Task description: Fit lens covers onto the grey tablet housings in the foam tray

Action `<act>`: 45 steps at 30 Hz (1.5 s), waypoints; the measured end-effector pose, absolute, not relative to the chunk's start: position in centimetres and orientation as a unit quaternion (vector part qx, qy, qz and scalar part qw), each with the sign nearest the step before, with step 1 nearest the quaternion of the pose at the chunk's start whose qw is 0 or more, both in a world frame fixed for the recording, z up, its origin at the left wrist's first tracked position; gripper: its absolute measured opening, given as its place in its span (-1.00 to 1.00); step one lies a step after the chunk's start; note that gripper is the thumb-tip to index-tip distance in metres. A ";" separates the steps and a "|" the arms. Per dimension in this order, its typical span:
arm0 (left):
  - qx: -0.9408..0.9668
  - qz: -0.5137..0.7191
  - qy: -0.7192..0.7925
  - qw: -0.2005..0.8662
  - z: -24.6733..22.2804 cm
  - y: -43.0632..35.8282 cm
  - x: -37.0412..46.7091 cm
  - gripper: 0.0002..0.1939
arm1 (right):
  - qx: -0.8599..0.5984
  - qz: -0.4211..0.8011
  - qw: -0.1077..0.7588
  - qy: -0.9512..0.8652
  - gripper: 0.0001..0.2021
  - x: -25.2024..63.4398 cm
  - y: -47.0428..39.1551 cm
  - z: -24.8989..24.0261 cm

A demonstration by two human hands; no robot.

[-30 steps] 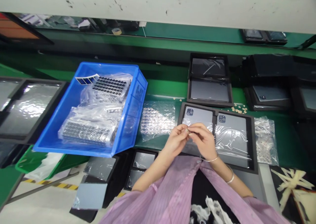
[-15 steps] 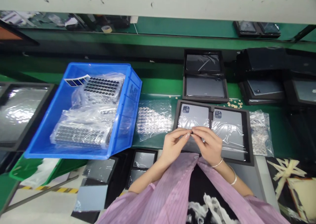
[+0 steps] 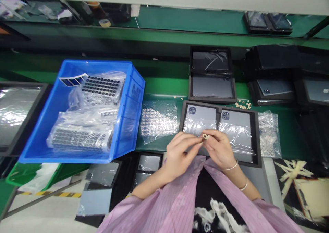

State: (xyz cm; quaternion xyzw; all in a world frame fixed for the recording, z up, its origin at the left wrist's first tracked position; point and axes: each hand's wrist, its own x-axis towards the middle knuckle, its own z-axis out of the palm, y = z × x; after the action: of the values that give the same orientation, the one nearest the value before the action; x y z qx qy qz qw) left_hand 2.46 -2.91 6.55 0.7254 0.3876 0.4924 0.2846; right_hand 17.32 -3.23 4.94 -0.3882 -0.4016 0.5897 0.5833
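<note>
A small pale ring [image 3: 205, 136] lies at the fingertips of the right hand [image 3: 220, 151], clamped between its thumb and forefinger, with its hole visible. The left hand [image 3: 181, 154] meets it from the side: its thumb and forefinger come close together just beside the ring, but whether they grip any part of it cannot be told. Directly below and just beyond the fingers, a black tray [image 3: 257, 140] on the counter [image 3: 151, 144] holds two grey tablets [image 3: 235, 123] side by side, camera ends away from the body, under clear film. Farther beyond the fingers, a second tray [image 3: 233, 89] holds two more film-covered devices [image 3: 211, 86], one behind the other. Well to the left of the fingers, a blue bin [image 3: 129, 120] contains clear bags [image 3: 78, 137] with rows of dark-marked ring shapes, and a strip with dark blue panels [image 3: 73, 80] at its far left. Between bin and fingers lies a flat clear bag [image 3: 158, 121] of shiny ring shapes in rows. To the right of the fingers, past the near tray, is another clear bag [image 3: 268, 135] of small pale parts; beyond and right, loose pale pieces [image 3: 243, 105] are scattered.
</note>
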 end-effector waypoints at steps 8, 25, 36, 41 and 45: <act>0.795 0.494 0.341 0.092 8.0 -3.1 2.9 -0.74 | -0.291 0.717 0.579 -0.256 -0.89 16.6 -3.4 6.5; 0.811 0.483 0.316 0.094 10.5 -3.4 2.9 -0.82 | -0.173 0.766 0.579 -0.218 -0.93 15.6 -4.3 6.8; 0.825 0.453 0.329 0.082 11.1 -3.7 2.4 -0.83 | -0.160 0.775 0.568 -0.226 -0.92 15.4 -4.1 7.0; 0.823 0.455 0.330 0.081 11.3 -3.7 2.5 -0.82 | -0.158 0.777 0.566 -0.225 -0.91 15.4 -4.0 7.0; 0.817 0.468 0.330 0.067 11.1 -3.7 2.7 -0.83 | -0.154 0.777 0.566 -0.228 -0.93 15.3 -4.0 7.0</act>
State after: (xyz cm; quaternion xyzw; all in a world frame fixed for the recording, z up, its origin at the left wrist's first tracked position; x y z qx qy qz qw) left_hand 2.72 -3.71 11.12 0.8172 0.3300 0.4679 0.0666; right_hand 15.34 -3.95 7.02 -0.1540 -0.2280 0.7775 0.5655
